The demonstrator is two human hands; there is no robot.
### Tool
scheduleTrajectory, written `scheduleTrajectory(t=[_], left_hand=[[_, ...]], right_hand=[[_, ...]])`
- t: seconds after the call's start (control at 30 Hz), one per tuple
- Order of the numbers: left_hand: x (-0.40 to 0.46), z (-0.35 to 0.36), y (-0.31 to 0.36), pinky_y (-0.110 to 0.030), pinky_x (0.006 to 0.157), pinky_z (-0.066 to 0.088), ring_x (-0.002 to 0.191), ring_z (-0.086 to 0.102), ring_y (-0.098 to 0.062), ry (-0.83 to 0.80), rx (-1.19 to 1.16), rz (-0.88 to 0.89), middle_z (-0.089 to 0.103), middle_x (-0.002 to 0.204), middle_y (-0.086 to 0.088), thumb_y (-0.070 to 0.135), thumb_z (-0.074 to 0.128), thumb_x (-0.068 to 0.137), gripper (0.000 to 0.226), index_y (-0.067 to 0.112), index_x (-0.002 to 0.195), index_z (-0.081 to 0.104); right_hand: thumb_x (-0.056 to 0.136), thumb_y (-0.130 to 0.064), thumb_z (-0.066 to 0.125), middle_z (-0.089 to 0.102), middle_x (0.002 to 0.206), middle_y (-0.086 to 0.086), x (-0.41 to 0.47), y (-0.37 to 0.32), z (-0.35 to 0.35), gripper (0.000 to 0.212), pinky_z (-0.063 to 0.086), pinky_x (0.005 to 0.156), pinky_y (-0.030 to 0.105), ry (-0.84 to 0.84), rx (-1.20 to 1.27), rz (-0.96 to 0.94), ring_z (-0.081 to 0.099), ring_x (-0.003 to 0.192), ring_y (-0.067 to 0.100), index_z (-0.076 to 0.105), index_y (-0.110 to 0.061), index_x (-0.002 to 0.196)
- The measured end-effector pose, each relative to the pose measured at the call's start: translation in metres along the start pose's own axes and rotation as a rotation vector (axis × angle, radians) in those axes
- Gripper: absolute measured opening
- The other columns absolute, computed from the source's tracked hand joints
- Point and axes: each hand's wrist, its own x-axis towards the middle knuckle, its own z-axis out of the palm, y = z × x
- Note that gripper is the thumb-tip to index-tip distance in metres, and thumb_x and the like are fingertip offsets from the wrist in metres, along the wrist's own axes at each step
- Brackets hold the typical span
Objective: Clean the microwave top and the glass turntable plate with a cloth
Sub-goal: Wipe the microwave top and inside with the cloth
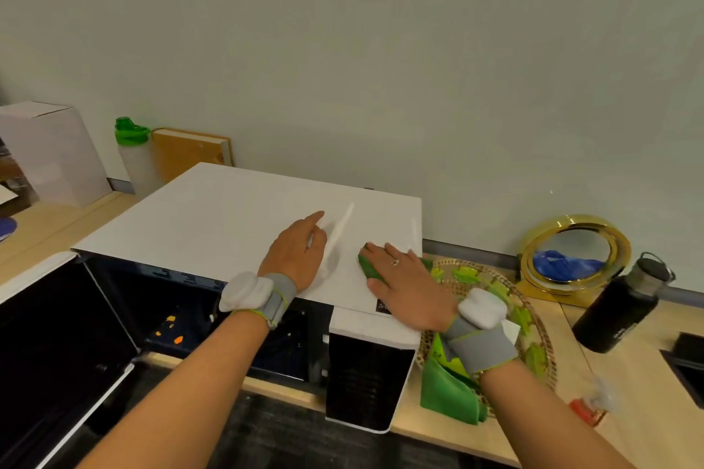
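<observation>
The white microwave (pixel 213 217) stands on the wooden counter with its door (pixel 57 346) swung open to the left and its dark inside showing. My right hand (pixel 404 286) lies flat with straight fingers on a green cloth (pixel 367 266), pressing it onto the right part of the microwave top. My left hand (pixel 297 251) rests on the top just left of it, with the forefinger stretched out. No glass turntable plate can be made out inside the dark cavity.
A wicker basket (pixel 541 339) with green items and another green cloth (pixel 445 392) sits right of the microwave. Farther right stand a gold round mirror (pixel 575 251) and a black bottle (pixel 617 308). A green-lidded bottle (pixel 133 152), a wooden board and a white box stand at the back left.
</observation>
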Motion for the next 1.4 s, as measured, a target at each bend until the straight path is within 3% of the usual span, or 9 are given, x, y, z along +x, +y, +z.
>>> scheduleTrajectory(t=[0.2,0.57,0.7,0.97,1.4], left_hand=[[0.001,-0.001,-0.002,-0.026,0.112,0.025,0.135,0.038,-0.020,0.011,-0.006,0.013,0.042,0.145,-0.006,0.022,0.033,0.101,0.043,0.019,0.144,0.036],[0.003,0.000,-0.004,-0.034,0.117,0.026,0.137,0.036,-0.019,0.057,-0.004,0.002,0.039,0.148,-0.003,0.025,0.032,0.101,0.044,0.023,0.145,0.034],[0.000,0.002,-0.001,-0.032,0.116,0.026,0.136,0.038,-0.019,0.057,-0.002,0.001,0.041,0.146,-0.004,0.023,0.031,0.101,0.044,0.021,0.145,0.034],[0.002,0.001,-0.004,-0.028,0.113,0.026,0.133,0.039,-0.019,0.079,-0.008,0.011,0.043,0.144,-0.005,0.023,0.029,0.102,0.044,0.020,0.145,0.035],[0.005,-0.001,-0.001,-0.027,0.112,0.026,0.133,0.039,-0.021,0.112,0.021,-0.031,0.043,0.143,-0.007,0.016,0.031,0.101,0.042,0.013,0.141,0.041]], right_hand=[[0.102,-0.036,0.025,-0.002,0.160,-0.008,0.014,-0.019,-0.008,0.055,-0.008,0.118,0.033,-0.204,-0.031,-0.228,-0.006,0.148,0.015,0.002,-0.027,0.151],[0.102,-0.040,0.022,-0.003,0.161,-0.003,0.140,-0.005,-0.021,0.057,-0.001,0.121,0.044,-0.084,-0.072,0.105,-0.003,0.149,0.023,0.002,-0.021,0.152],[0.102,-0.039,0.023,-0.004,0.161,-0.003,0.130,-0.020,-0.011,0.058,-0.003,0.121,0.043,-0.119,-0.059,0.048,-0.005,0.148,0.022,0.001,-0.022,0.152],[0.103,-0.035,0.025,-0.003,0.160,-0.004,0.028,-0.031,-0.006,0.057,-0.006,0.119,0.036,-0.204,-0.078,-0.269,-0.007,0.148,0.017,0.000,-0.022,0.152],[0.101,-0.038,0.024,0.000,0.160,-0.005,0.099,-0.041,-0.007,0.057,-0.002,0.121,0.039,-0.119,0.007,-0.111,-0.002,0.149,0.019,0.003,-0.022,0.152]])
